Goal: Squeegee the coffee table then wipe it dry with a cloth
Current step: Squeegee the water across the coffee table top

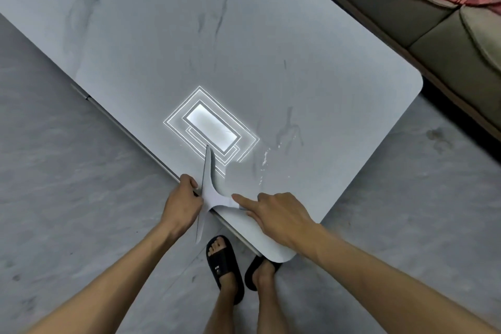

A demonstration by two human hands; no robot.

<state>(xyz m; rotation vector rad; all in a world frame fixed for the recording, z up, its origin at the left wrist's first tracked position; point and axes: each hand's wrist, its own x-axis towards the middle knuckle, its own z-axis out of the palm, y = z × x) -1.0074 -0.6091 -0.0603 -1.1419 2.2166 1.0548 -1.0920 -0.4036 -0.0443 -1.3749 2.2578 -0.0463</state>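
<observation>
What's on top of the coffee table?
A squeegee, partly overhanging the near edge and held by the right hand, plus water streaks and a lamp reflection. The hand covers the handle's end.

Left hand [184,205] grips the squeegee [212,196] at the coffee table [244,49] edge (right hand [279,215] holds its handle).

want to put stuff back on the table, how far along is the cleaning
Done: most of the coffee table shows no droplets. In hand: the right hand holds the squeegee, its blade across the near edge beside the left hand. Left: wet streaks lie right of the blade, and no cloth is in view, so the drying looks not yet started.
</observation>
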